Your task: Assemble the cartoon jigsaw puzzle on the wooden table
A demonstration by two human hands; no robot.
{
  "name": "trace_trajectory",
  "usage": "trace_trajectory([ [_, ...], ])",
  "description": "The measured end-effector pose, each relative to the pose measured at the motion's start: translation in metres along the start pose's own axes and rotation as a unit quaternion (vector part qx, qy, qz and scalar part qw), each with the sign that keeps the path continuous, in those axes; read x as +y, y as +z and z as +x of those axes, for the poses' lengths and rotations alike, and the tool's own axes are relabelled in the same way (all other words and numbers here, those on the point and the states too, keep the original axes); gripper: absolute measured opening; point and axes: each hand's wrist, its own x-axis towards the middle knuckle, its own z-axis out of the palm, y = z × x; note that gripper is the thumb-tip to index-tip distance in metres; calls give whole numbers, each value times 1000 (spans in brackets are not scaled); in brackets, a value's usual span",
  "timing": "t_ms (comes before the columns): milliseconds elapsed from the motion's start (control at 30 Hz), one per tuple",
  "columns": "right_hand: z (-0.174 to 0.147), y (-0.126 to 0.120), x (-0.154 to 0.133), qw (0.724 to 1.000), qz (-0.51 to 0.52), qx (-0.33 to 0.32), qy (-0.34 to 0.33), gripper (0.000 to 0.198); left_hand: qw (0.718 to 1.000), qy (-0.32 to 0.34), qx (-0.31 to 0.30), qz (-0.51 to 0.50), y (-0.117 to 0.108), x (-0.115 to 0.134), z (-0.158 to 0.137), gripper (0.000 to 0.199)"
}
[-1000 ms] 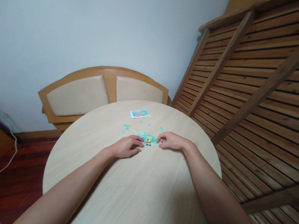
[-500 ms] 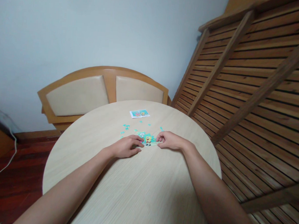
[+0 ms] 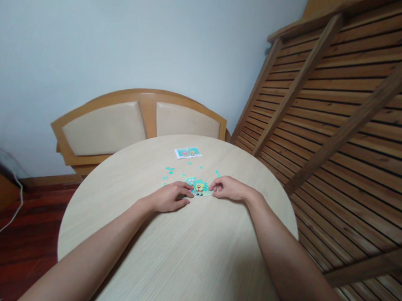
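Observation:
A partly assembled jigsaw puzzle [image 3: 199, 187] lies flat on the round table, with a yellow cartoon figure on a turquoise ground. My left hand [image 3: 170, 197] rests at its left edge, fingers stretched out and fingertips on the puzzle, thumb apart from them. At the right edge, my right hand [image 3: 227, 188] has curled fingers, with thumb and index finger pinched at a pale puzzle piece; the fingers partly hide it. Loose turquoise puzzle pieces [image 3: 170, 170] are scattered beyond my left hand. Another loose piece [image 3: 217, 173] lies just past my right hand.
A picture card [image 3: 188, 153] with the same cartoon style lies near the far side of the pale wooden table [image 3: 168, 256]. Behind the table stands a padded headboard [image 3: 104, 127] against the wall. A slatted wooden panel [image 3: 331, 112] leans at the right. A white cable [image 3: 20, 199] hangs at left.
Hardly anything differs. The fingers of my right hand have shifted very slightly at the puzzle's right edge; my left hand stays where it was.

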Motion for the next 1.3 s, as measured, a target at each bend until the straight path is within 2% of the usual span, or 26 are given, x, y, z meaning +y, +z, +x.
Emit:
trace_trajectory([
  [467, -3, -1, -9, 999, -31, 15, 1, 31, 1000, -10, -8, 9, -1, 3, 1, 26],
  [667, 0, -1, -3, 1000, -21, 14, -11, 26, 1000, -2, -10, 4, -2, 5, 1, 24],
  [733, 2, -1, 3, 999, -22, 37, -22, 24, 1000, 3, -10, -2, -3, 7, 2, 23],
  [867, 5, -4, 17, 987, -77, 138, -33, 22, 999, 11, -17, -45, -9, 9, 5, 24],
  [933, 5, -6, 24, 976, -111, 183, -32, 24, 999, -14, -6, -52, -14, 4, 3, 26],
  [1000, 6, -9, 31, 968, -137, 208, -26, 27, 996, -78, 27, -16, -22, -7, -1, 26],
  [1100, 7, -11, 38, 961, -168, 219, -19, 31, 976, -189, 89, 60, -32, -33, -13, 30],
  [1167, 7, -11, 42, 958, -185, 218, -18, 33, 963, -231, 106, 90, -36, -49, -20, 34],
  [1233, 8, -10, 43, 957, -201, 210, -18, 34, 960, -233, 120, 96, -36, -61, -25, 36],
  [1300, 8, -10, 43, 956, -213, 203, -14, 34, 969, -200, 116, 86, -33, -69, -26, 38],
])
